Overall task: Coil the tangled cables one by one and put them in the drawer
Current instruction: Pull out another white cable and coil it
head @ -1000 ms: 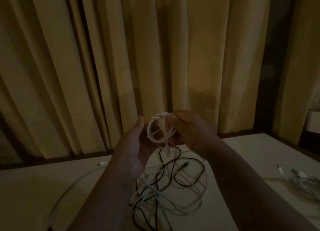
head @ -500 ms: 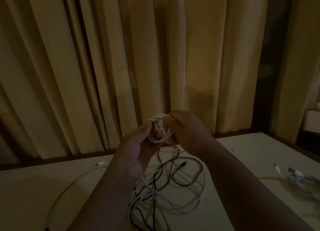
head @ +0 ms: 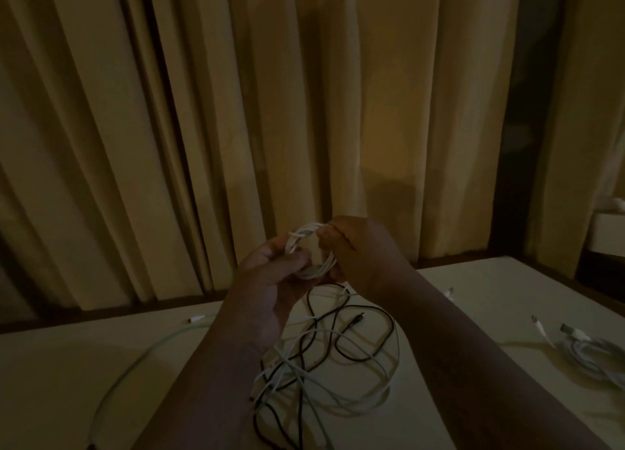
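Both hands are raised above the worktop (head: 50, 382) and hold a white coil (head: 306, 233) between them, in front of the curtain (head: 304, 111). The left hand (head: 263, 280) has its fingers curled round the coil's left and lower side. The right hand (head: 358, 250) pinches the coil at its upper right, fingers bent over the loops. The coil is small and stands roughly upright, clear of the surface below.

Under the hands lies a tangle of cables (head: 324, 358) on the worktop, white strands and a black cable (head: 382, 317) crossing one another in loose loops. A strand runs from the coil down toward this heap, though where it ends is lost in the dim light. A long white cable (head: 135, 365) curves away to the left, and a bundle of white cables (head: 592, 351) rests well apart near the right edge.
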The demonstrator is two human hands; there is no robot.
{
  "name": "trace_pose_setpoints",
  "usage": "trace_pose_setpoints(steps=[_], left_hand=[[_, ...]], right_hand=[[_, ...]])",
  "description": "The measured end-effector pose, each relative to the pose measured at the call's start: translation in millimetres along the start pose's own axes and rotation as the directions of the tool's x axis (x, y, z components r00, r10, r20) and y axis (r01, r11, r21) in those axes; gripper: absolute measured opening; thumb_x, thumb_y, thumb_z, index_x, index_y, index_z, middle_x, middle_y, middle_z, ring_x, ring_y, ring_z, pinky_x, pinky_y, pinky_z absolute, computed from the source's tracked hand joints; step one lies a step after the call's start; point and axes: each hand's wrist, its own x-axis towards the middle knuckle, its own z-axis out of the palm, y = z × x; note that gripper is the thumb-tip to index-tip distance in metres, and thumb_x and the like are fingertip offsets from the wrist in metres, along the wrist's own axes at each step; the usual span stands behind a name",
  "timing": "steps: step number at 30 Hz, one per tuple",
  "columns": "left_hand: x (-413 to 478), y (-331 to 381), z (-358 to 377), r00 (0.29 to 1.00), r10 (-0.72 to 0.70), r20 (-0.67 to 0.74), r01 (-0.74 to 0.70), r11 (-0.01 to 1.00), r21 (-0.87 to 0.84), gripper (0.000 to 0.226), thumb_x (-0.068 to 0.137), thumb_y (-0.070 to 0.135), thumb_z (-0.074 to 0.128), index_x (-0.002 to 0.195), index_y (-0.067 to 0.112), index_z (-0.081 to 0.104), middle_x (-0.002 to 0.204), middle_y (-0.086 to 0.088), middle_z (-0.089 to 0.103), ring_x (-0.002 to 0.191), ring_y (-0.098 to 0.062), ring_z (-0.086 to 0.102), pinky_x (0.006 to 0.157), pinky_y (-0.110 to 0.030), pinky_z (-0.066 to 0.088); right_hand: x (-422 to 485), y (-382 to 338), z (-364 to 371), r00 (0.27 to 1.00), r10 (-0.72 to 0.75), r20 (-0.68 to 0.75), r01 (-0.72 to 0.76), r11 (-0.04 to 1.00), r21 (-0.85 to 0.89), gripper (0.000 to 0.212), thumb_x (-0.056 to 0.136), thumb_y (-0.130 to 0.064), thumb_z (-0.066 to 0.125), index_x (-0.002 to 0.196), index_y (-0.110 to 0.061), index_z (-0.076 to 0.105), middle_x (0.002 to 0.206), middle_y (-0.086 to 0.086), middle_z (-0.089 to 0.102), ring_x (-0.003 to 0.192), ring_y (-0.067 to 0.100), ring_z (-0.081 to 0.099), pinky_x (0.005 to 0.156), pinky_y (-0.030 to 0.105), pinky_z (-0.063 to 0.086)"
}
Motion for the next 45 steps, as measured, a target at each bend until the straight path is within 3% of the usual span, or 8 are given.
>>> trace_pose_setpoints(steps=[5, 10, 13, 20, 25, 30, 36, 45], left_hand=[[1, -1, -2, 0.974, 0.185, -0.133, -0.131, 0.931, 0.340, 0.029, 0.087, -0.001, 0.064, 0.108, 0.017, 0.072, 0.107, -0.008, 0.074, 0.098, -0.031, 0.072, 0.082, -0.049, 0.061], [-1, 4, -10, 0.826, 0.562, -0.050, -0.270, 0.471, 0.839, 0.018, 0.079, 0.020, 0.081, 0.090, 0.031, 0.073, 0.084, 0.016, 0.071, 0.081, 0.002, 0.067, 0.067, -0.024, 0.059], [-3, 12, -15, 0.829, 0.556, 0.066, -0.280, 0.310, 0.908, 0.016, 0.079, 0.022, 0.081, 0.088, 0.034, 0.077, 0.079, 0.020, 0.071, 0.076, 0.007, 0.066, 0.069, -0.020, 0.058], [0, 20, -23, 0.880, 0.468, 0.084, -0.312, 0.435, 0.845, 0.019, 0.086, 0.008, 0.075, 0.091, 0.025, 0.080, 0.077, 0.006, 0.073, 0.069, -0.013, 0.070, 0.064, -0.037, 0.061], [1, 24, -26, 0.895, 0.446, -0.016, -0.276, 0.582, 0.765, 0.018, 0.084, 0.007, 0.076, 0.086, 0.025, 0.078, 0.065, 0.000, 0.073, 0.064, -0.028, 0.071, 0.064, -0.047, 0.062], [-2, 35, -30, 0.852, 0.521, 0.056, -0.342, 0.472, 0.812, 0.020, 0.086, 0.013, 0.075, 0.084, 0.033, 0.073, 0.076, 0.009, 0.073, 0.074, -0.011, 0.072, 0.075, -0.039, 0.061], [-3, 35, -25, 0.807, 0.584, 0.080, -0.345, 0.357, 0.868, 0.020, 0.090, 0.021, 0.071, 0.083, 0.040, 0.065, 0.085, 0.012, 0.068, 0.081, -0.001, 0.065, 0.073, -0.025, 0.053], [-1, 30, -22, 0.902, 0.422, -0.089, -0.271, 0.714, 0.645, 0.018, 0.094, 0.004, 0.065, 0.086, 0.019, 0.072, 0.078, 0.002, 0.075, 0.075, -0.009, 0.072, 0.063, -0.017, 0.055]], right_hand=[[-1, -2, -1, 0.999, 0.039, 0.020, -0.040, 0.997, 0.066, 0.033, 0.107, -0.030, 0.045, 0.079, -0.023, 0.061, 0.066, -0.002, 0.062, 0.055, 0.007, 0.064, 0.060, 0.033, 0.056], [0, 1, -3, 0.998, 0.056, -0.010, -0.055, 0.996, 0.067, 0.032, 0.106, -0.032, 0.044, 0.077, -0.027, 0.058, 0.071, 0.001, 0.065, 0.061, 0.013, 0.066, 0.060, 0.033, 0.057], [1, 5, -2, 1.000, 0.020, -0.015, -0.020, 0.999, -0.036, 0.031, 0.107, -0.032, 0.043, 0.077, -0.031, 0.054, 0.074, -0.003, 0.063, 0.068, 0.014, 0.065, 0.064, 0.034, 0.056], [1, 9, -6, 1.000, -0.003, -0.013, 0.002, 0.997, -0.079, 0.028, 0.106, -0.031, 0.046, 0.081, -0.026, 0.056, 0.075, -0.007, 0.059, 0.064, 0.007, 0.059, 0.056, 0.019, 0.042], [-1, 7, -11, 0.993, 0.106, 0.044, -0.114, 0.953, 0.280, 0.033, 0.106, -0.030, 0.046, 0.084, -0.016, 0.065, 0.067, 0.004, 0.067, 0.061, 0.018, 0.067, 0.063, 0.050, 0.058], [0, 4, -9, 0.976, 0.165, 0.142, -0.211, 0.872, 0.441, 0.029, 0.105, -0.026, 0.051, 0.085, -0.015, 0.070, 0.072, 0.010, 0.071, 0.068, 0.029, 0.072, 0.073, 0.056, 0.062], [-2, 0, -11, 0.968, 0.126, 0.219, -0.166, 0.970, 0.176, 0.017, 0.105, -0.024, 0.051, 0.096, -0.017, 0.064, 0.074, 0.010, 0.073, 0.061, 0.021, 0.073, 0.056, 0.033, 0.060], [-1, 3, -22, 0.976, 0.062, 0.208, -0.043, 0.995, -0.095, 0.023, 0.101, -0.028, 0.057, 0.086, -0.012, 0.064, 0.078, 0.004, 0.062, 0.061, 0.003, 0.053, 0.056, 0.018, 0.047]])
